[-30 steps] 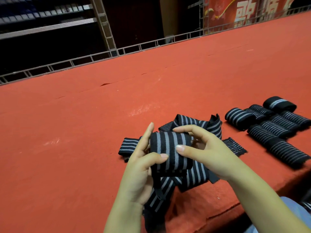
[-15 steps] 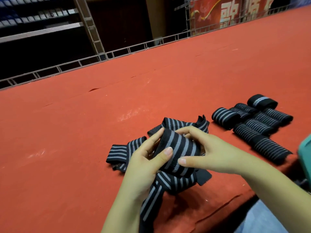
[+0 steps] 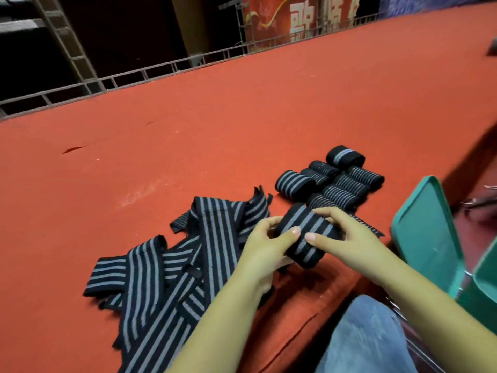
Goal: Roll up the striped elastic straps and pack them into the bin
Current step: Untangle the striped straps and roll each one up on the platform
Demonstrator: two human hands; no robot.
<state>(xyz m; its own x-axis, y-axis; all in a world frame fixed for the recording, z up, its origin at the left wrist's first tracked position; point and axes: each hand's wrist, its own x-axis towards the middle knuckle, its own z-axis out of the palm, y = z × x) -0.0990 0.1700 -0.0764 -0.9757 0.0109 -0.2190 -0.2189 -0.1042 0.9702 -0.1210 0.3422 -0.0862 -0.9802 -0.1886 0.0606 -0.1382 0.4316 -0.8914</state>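
Currently both hands are gripping one rolled strap (image 3: 305,235) over the red table (image 3: 188,130): left hand (image 3: 265,247) curling round its near-left end, right hand (image 3: 347,235) pinching its right side. Loose straps (image 3: 172,270) are lying left of the roll; finished rolls (image 3: 333,181) are sitting just behind it; green bin (image 3: 425,232) is standing to its right.

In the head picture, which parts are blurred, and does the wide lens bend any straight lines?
Head view: the rolled strap between the left hand and right hand is fairly sharp; the jeans and green bin smear near the edge; the metal rail looks slightly bowed; light is even, no glare.
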